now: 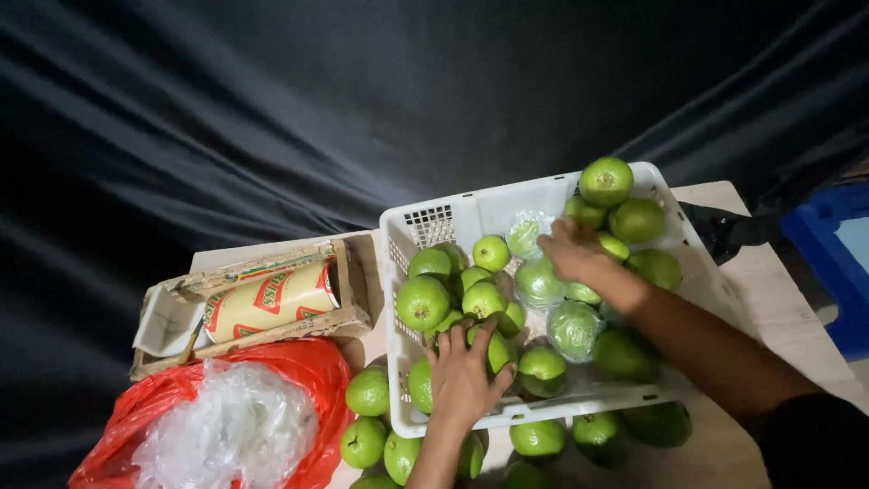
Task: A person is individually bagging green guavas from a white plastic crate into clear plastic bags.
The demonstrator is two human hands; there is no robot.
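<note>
White crate [471, 213] of green guavas [423, 302]: left hand [462, 376] rests spread, fingers open, over the near fruit; right hand [570, 249] curls loosely on a plastic-wrapped guava [539, 282] (grasp uncertain). Red bag [312, 367] and cardboard box [262, 303] lie left; loose guavas [367, 394] crowd the crate's front.

Backdrop before me: black draped cloth [362, 109], heavily folded, filling the whole rear. My work surface: pale wooden table [797, 335]. Right edge: blue plastic crate [837, 263]. Light dim.
</note>
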